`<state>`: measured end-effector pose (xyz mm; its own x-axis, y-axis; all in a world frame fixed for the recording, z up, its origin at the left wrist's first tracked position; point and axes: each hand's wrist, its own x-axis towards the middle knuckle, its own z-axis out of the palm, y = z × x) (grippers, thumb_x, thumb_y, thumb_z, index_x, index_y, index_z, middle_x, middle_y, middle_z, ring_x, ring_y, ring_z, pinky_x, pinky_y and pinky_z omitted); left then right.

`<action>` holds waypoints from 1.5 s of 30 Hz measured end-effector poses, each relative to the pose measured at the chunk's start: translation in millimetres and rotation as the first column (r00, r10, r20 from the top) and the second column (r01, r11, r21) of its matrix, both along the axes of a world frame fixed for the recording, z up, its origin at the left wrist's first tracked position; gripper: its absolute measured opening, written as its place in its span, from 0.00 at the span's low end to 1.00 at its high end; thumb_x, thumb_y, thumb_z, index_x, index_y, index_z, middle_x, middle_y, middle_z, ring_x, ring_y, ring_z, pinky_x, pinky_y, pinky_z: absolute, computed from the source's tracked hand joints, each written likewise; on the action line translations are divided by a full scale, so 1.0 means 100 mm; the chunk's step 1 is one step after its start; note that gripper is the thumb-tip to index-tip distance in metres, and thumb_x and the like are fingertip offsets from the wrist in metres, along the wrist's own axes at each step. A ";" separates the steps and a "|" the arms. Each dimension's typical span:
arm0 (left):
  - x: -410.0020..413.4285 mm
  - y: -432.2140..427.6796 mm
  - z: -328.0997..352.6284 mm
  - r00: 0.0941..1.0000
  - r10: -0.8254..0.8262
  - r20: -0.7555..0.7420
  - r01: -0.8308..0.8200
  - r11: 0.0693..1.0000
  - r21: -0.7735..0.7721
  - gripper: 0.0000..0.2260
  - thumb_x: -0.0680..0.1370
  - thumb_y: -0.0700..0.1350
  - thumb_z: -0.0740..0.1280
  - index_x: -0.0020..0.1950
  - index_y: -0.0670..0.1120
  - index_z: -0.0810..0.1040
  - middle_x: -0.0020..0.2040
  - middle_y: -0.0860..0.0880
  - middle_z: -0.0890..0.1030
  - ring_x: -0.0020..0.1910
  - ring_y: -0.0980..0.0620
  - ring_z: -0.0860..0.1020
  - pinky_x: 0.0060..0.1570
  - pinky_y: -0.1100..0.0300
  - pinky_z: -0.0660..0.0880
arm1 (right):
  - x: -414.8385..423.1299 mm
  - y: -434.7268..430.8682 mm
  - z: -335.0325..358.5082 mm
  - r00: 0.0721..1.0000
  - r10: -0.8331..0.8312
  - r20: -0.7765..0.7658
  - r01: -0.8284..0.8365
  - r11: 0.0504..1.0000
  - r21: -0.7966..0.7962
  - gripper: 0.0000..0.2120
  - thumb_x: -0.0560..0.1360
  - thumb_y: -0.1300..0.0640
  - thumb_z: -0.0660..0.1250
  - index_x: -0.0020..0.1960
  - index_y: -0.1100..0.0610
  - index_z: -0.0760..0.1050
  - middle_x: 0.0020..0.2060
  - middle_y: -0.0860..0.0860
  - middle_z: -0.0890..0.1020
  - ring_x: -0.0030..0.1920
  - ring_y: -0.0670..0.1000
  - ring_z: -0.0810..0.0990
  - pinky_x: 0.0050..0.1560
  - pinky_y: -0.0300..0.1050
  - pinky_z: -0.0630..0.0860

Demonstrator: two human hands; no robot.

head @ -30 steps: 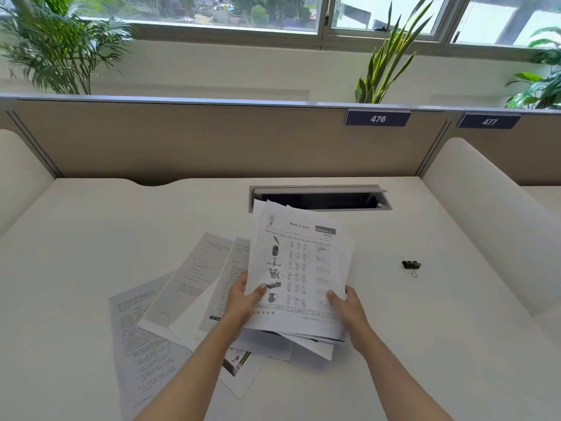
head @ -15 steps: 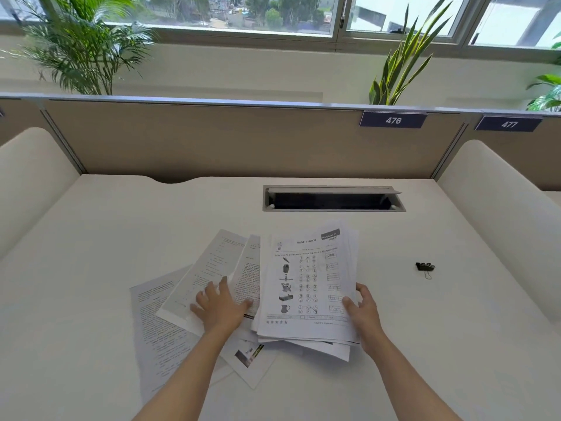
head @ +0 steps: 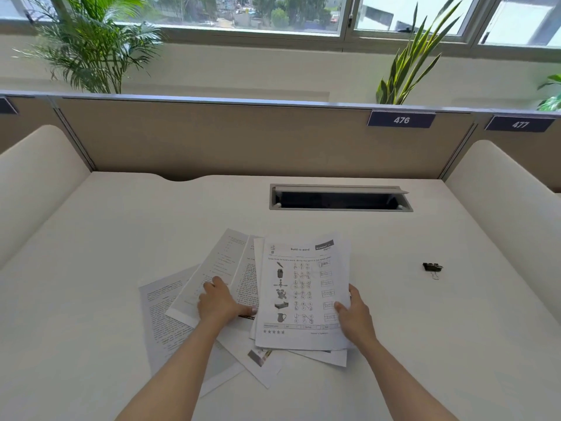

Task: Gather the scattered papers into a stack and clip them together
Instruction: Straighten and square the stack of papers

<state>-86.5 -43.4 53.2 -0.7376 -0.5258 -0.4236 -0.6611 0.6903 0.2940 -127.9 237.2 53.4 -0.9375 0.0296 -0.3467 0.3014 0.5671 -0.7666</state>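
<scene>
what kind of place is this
Probably a shared office or study hall: a desk walled by a partition, numbered seat tags 476 and 477, and a cable hatch.

Desk (head: 121,244): white, I see it filling the lower view.
Slot (head: 340,200): dark cable opening with a grey flap, set in the desk's far side.
Partition (head: 227,138): beige panel behind the desk.
Tags (head: 401,120): navy, reading 476 and 477.
Side dividers (head: 501,177): cream, rounded, left and right.
Windows (head: 243,13): daylight, trees outside.
Plants (head: 91,47): palm left, spiky leaves right.
</scene>
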 end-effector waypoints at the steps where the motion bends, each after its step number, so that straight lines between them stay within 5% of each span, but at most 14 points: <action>1: -0.01 -0.01 0.01 1.000 0.015 0.012 -0.015 1.000 0.001 0.58 0.55 0.67 0.76 0.72 0.40 0.52 0.68 0.41 0.66 0.66 0.39 0.68 0.61 0.48 0.70 | 0.00 -0.01 -0.01 1.000 0.006 0.004 -0.006 1.000 0.008 0.25 0.78 0.60 0.62 0.73 0.52 0.61 0.62 0.54 0.78 0.60 0.57 0.77 0.60 0.49 0.73; 3: -0.01 -0.05 0.00 0.998 0.057 0.024 -0.058 0.998 0.029 0.54 0.55 0.66 0.77 0.70 0.40 0.57 0.66 0.43 0.71 0.66 0.40 0.69 0.60 0.48 0.69 | 0.01 -0.03 -0.03 1.000 0.013 0.011 -0.013 1.000 0.029 0.25 0.78 0.60 0.63 0.73 0.51 0.60 0.63 0.54 0.78 0.60 0.57 0.77 0.60 0.49 0.73; 8: 0.04 -0.13 0.00 0.983 0.106 -0.149 -0.051 0.941 0.336 0.21 0.71 0.61 0.70 0.48 0.44 0.77 0.46 0.45 0.82 0.46 0.46 0.80 0.39 0.57 0.69 | 0.02 -0.04 -0.06 1.000 0.013 0.004 -0.013 0.998 0.062 0.26 0.78 0.61 0.62 0.73 0.50 0.60 0.63 0.54 0.77 0.60 0.58 0.77 0.58 0.50 0.74; 10: 0.08 -0.12 0.07 0.969 0.141 -0.201 -0.048 0.912 0.408 0.21 0.76 0.61 0.62 0.34 0.45 0.72 0.31 0.46 0.75 0.31 0.50 0.74 0.35 0.58 0.62 | 0.01 -0.03 -0.08 1.000 0.015 -0.005 -0.014 0.997 0.081 0.26 0.78 0.62 0.62 0.73 0.50 0.60 0.63 0.54 0.77 0.59 0.58 0.77 0.57 0.50 0.74; 12: 0.11 -0.15 0.12 0.960 0.173 -0.221 -0.051 0.883 0.467 0.24 0.78 0.60 0.58 0.30 0.45 0.69 0.27 0.47 0.74 0.27 0.50 0.72 0.34 0.58 0.63 | 0.01 -0.02 -0.10 1.000 0.016 -0.013 -0.015 0.995 0.094 0.26 0.78 0.62 0.61 0.73 0.50 0.60 0.63 0.54 0.77 0.58 0.58 0.78 0.54 0.49 0.74; 14: 0.11 -0.22 0.15 0.959 0.174 -0.225 -0.034 0.855 0.517 0.20 0.79 0.55 0.60 0.39 0.41 0.81 0.38 0.44 0.83 0.38 0.46 0.81 0.42 0.56 0.72 | 0.00 -0.02 -0.10 1.000 0.016 -0.016 -0.014 0.995 0.097 0.26 0.78 0.63 0.60 0.73 0.50 0.59 0.62 0.55 0.77 0.57 0.58 0.78 0.51 0.47 0.73; 17: 0.14 -0.30 0.26 0.967 0.167 -0.194 -0.032 0.832 0.554 0.09 0.77 0.44 0.68 0.53 0.42 0.83 0.49 0.44 0.84 0.49 0.46 0.81 0.53 0.54 0.76 | 0.00 -0.04 -0.12 1.000 0.012 -0.022 -0.010 0.995 0.095 0.26 0.78 0.64 0.59 0.73 0.49 0.58 0.62 0.56 0.77 0.51 0.55 0.76 0.47 0.45 0.70; 22: 0.22 -0.32 0.49 0.932 0.272 -0.240 -0.069 0.783 0.618 0.06 0.70 0.45 0.76 0.44 0.44 0.85 0.40 0.47 0.85 0.37 0.50 0.81 0.34 0.61 0.76 | 0.02 -0.07 -0.18 1.000 0.020 -0.023 -0.017 0.994 0.107 0.27 0.77 0.64 0.59 0.73 0.48 0.57 0.63 0.55 0.77 0.53 0.56 0.77 0.49 0.48 0.73; 27: 0.27 -0.33 0.53 0.869 0.384 -0.312 -0.137 0.793 0.593 0.05 0.71 0.47 0.75 0.38 0.47 0.84 0.39 0.49 0.83 0.40 0.49 0.80 0.37 0.57 0.75 | 0.06 -0.10 -0.18 0.999 0.028 -0.032 -0.024 0.993 0.116 0.28 0.77 0.66 0.59 0.73 0.49 0.57 0.65 0.53 0.75 0.59 0.56 0.76 0.49 0.47 0.71; 34: 0.41 -0.42 0.39 0.882 0.349 -0.317 -0.288 0.931 0.224 0.10 0.79 0.51 0.62 0.48 0.48 0.80 0.42 0.49 0.80 0.40 0.47 0.76 0.40 0.56 0.70 | 0.10 -0.09 -0.21 0.998 0.037 -0.055 -0.031 0.994 0.104 0.31 0.75 0.69 0.58 0.73 0.49 0.57 0.67 0.50 0.73 0.60 0.52 0.75 0.56 0.50 0.73; 45: 0.73 -0.67 0.23 0.748 0.531 -0.398 -0.511 0.844 0.163 0.12 0.82 0.48 0.56 0.54 0.43 0.75 0.53 0.40 0.80 0.47 0.40 0.74 0.44 0.53 0.66 | 0.17 -0.08 -0.22 0.995 0.008 -0.096 -0.001 0.998 0.064 0.31 0.74 0.73 0.56 0.73 0.53 0.60 0.67 0.50 0.72 0.51 0.48 0.73 0.54 0.45 0.70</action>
